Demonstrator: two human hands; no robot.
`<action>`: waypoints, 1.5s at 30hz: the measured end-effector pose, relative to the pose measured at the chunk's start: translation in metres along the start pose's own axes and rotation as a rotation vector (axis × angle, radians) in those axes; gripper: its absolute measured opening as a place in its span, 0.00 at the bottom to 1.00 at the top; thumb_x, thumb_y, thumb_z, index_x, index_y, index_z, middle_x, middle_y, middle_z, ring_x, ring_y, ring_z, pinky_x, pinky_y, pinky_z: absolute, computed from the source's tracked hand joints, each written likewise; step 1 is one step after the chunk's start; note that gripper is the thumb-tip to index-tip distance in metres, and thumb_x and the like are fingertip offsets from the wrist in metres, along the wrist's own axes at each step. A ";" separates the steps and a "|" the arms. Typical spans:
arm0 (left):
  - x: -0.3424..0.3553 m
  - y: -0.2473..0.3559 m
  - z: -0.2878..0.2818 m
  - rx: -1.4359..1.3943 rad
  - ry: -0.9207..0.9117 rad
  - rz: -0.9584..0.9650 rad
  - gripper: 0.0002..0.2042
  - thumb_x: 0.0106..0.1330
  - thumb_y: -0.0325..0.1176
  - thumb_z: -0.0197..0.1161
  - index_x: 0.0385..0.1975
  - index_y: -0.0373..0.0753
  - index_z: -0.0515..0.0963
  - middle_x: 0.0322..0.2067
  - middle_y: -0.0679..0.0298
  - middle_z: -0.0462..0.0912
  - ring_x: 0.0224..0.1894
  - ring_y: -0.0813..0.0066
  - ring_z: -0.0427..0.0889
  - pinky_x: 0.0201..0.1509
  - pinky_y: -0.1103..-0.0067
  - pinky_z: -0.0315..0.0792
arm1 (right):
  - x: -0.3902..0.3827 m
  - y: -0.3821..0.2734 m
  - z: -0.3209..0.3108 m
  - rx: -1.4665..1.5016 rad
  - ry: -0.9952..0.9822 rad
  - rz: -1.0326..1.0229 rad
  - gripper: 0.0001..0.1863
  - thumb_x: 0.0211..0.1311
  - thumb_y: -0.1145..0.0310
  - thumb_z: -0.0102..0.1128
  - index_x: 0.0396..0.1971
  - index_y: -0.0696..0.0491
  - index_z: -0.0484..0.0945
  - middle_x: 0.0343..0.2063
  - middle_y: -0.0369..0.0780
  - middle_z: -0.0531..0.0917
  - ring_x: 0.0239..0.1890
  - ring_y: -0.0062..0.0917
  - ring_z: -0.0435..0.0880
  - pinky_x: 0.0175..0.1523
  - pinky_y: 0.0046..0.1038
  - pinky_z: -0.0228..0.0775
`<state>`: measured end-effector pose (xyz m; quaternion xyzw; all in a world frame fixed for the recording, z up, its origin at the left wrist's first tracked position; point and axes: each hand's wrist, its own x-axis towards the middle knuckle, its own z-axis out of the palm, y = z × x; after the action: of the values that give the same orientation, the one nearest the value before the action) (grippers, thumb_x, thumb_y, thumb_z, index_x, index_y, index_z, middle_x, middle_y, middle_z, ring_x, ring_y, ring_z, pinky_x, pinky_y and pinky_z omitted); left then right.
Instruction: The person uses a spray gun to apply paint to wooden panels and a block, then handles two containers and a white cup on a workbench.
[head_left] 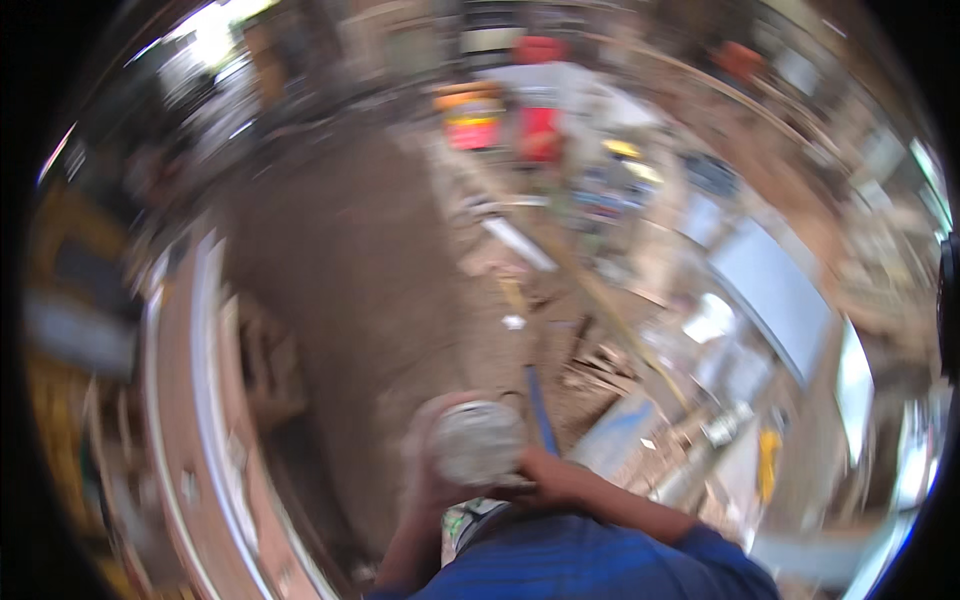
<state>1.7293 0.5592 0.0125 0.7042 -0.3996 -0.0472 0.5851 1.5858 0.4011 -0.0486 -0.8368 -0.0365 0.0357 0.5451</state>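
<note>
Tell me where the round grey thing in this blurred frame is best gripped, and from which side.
Probably by its curved side wall, from both sides. The round grey thing shows its broad circular face to the camera, so the rim is what offers purchase. The left hand wraps its left edge and the right hand meets its lower right edge. Blur hides what it is.

A: Floor, centre: bare brown surface, gritty, blurred by motion. Agreed?

B: Agreed. At 3 o'clock, a pale grey flat panel lying at a slant; scattered debris just beside it toward centre.

A: 12 o'clock: red containers, indistinct. 11 o'clock: bright light patch, likely daylight.

B: 9 o'clock: curved pale rail; yellow shapes beyond, too smeared to identify.
</note>
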 end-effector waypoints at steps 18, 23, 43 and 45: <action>0.035 -0.121 -0.061 0.137 0.089 0.036 0.39 0.52 0.26 0.82 0.65 0.29 0.70 0.57 0.56 0.81 0.55 0.68 0.82 0.61 0.71 0.78 | -0.173 0.091 -0.169 0.374 1.455 0.144 0.21 0.74 0.68 0.65 0.61 0.60 0.77 0.46 0.42 0.88 0.45 0.26 0.87 0.54 0.29 0.80; 0.059 -0.099 -0.030 0.118 0.072 0.038 0.38 0.50 0.26 0.83 0.63 0.30 0.73 0.54 0.56 0.82 0.53 0.68 0.83 0.59 0.70 0.80 | -0.225 0.143 -0.221 -0.071 1.709 0.420 0.29 0.68 0.61 0.73 0.61 0.61 0.76 0.45 0.45 0.88 0.45 0.28 0.87 0.52 0.30 0.81; 0.156 -0.105 0.117 0.374 0.223 -0.045 0.40 0.46 0.25 0.86 0.64 0.32 0.74 0.56 0.54 0.85 0.55 0.61 0.86 0.62 0.64 0.82 | -0.261 0.291 -0.400 0.043 1.664 0.767 0.44 0.62 0.48 0.76 0.72 0.55 0.69 0.68 0.52 0.73 0.68 0.45 0.73 0.71 0.46 0.67; 0.169 -0.084 0.139 0.374 0.246 -0.127 0.43 0.46 0.29 0.88 0.65 0.32 0.73 0.58 0.52 0.83 0.58 0.59 0.84 0.65 0.63 0.80 | -0.295 0.342 -0.405 0.289 1.939 0.825 0.38 0.64 0.49 0.75 0.67 0.53 0.74 0.62 0.47 0.78 0.58 0.37 0.81 0.63 0.38 0.75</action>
<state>1.8123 0.3452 -0.0354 0.8246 -0.2817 0.0773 0.4845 1.3407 -0.1346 -0.1927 -0.3826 0.7047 -0.4603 0.3809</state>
